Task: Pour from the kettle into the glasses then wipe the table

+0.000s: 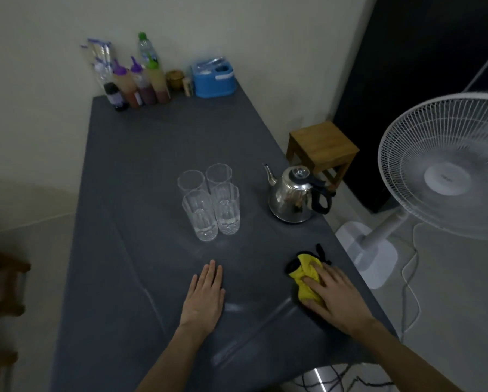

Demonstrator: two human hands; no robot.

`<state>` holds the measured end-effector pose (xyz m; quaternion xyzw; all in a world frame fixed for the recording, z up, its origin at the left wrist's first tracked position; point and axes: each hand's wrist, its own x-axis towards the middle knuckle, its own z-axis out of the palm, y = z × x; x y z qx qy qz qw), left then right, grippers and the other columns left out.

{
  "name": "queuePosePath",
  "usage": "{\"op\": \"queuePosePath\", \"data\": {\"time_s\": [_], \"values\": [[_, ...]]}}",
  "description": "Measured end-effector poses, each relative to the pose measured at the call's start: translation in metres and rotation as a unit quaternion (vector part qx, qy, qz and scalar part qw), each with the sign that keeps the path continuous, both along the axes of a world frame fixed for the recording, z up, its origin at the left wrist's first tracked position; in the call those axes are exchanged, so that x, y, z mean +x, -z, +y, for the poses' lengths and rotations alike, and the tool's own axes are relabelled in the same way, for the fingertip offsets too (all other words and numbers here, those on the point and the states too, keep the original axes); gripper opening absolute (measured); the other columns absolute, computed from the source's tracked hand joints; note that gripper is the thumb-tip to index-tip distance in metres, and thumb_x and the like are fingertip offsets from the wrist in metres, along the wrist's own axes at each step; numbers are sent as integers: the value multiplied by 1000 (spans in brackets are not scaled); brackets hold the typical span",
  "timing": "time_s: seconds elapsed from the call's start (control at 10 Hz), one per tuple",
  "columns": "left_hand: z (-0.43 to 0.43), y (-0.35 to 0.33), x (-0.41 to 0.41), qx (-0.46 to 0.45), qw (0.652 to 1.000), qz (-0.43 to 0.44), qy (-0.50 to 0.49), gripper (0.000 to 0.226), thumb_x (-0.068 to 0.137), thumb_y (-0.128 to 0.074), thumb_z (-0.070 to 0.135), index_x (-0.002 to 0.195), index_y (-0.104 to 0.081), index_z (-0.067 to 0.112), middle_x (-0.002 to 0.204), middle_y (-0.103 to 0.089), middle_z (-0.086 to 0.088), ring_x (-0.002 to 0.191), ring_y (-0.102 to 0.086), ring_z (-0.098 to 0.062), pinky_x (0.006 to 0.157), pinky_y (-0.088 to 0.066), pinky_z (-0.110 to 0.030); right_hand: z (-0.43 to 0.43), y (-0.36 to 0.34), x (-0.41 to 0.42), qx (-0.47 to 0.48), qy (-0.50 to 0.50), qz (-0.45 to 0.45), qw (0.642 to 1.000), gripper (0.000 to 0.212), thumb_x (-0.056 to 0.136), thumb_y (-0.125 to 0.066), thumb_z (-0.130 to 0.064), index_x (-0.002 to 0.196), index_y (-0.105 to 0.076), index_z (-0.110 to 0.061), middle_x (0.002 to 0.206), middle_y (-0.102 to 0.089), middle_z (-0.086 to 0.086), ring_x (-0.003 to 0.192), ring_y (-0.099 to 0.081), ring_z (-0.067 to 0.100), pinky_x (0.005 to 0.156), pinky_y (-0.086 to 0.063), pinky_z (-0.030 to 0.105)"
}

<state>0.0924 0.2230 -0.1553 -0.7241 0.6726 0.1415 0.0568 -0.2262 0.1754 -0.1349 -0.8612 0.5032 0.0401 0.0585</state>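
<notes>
Right hand [333, 292] presses flat on soft yellow cloth [305, 275]; left hand [206, 295] spread on bench [141, 165]. Cloth likely bunches; grip mid-fold.

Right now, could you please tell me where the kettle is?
In the head view the kettle stands near the right edge of the table, right of the glasses and beyond the yellow cloth.

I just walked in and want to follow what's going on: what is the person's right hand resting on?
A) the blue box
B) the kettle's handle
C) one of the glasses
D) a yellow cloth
D: the right hand lies on the yellow cloth near the right edge of the table; the kettle and the glasses stand untouched farther back.
</notes>
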Motion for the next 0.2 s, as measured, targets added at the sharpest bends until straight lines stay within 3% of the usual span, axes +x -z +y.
{"op": "queuePosePath", "data": {"time_s": [0.1, 0.2], "values": [[-2, -18, 6, -6, 999, 39, 1, 68, 91, 1, 36, 149, -19, 7, 157, -19, -8, 145, -18, -21, 116, -9, -33, -8, -20, 8, -62, -23, -26, 997, 50, 90, -36, -64, 118, -62, -33, 138, -53, 6, 122, -52, 31, 102, -41, 42], [-4, -40, 10, -62, 997, 43, -22, 51, 102, -19, 23, 150, -14, 7, 159, -14, -8, 147, -11, -19, 119, -4, -29, -27, -52, 31, -80, 3, -76, 994, 63, 97, -18, -57, 119, -65, -21, 126, -61, 7, 110, -61, 27, 93, -47, 38]]}}
